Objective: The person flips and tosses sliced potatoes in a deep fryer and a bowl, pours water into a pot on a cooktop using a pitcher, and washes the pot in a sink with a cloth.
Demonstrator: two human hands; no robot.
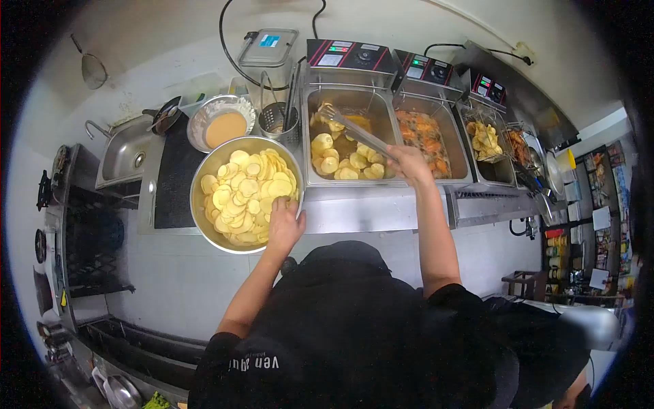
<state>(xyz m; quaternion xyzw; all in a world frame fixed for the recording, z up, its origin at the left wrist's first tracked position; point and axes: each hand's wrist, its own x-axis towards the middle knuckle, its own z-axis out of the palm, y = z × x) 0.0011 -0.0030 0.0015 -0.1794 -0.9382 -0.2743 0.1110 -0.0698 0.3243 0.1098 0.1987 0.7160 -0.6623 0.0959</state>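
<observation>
My left hand (285,221) is in the right side of a large metal bowl (197,228) full of pale yellow potato slices (238,194), its fingers bent among the slices. My right hand (410,165) is closed round the handle end of metal tongs (361,133). The tongs reach up and left over the left fryer (312,102), their tips at some slices near its back left. More potato slices (347,163) lie in the oil toward the front of that fryer. What the fingers of my left hand hold, if anything, is hidden.
Behind the bowl stand a bowl of batter (226,129) and a perforated metal holder (289,129). To the right, a second fryer (458,153) holds orange pieces, and a basket of fried food (484,141) sits beyond. A sink (126,153) is at the left.
</observation>
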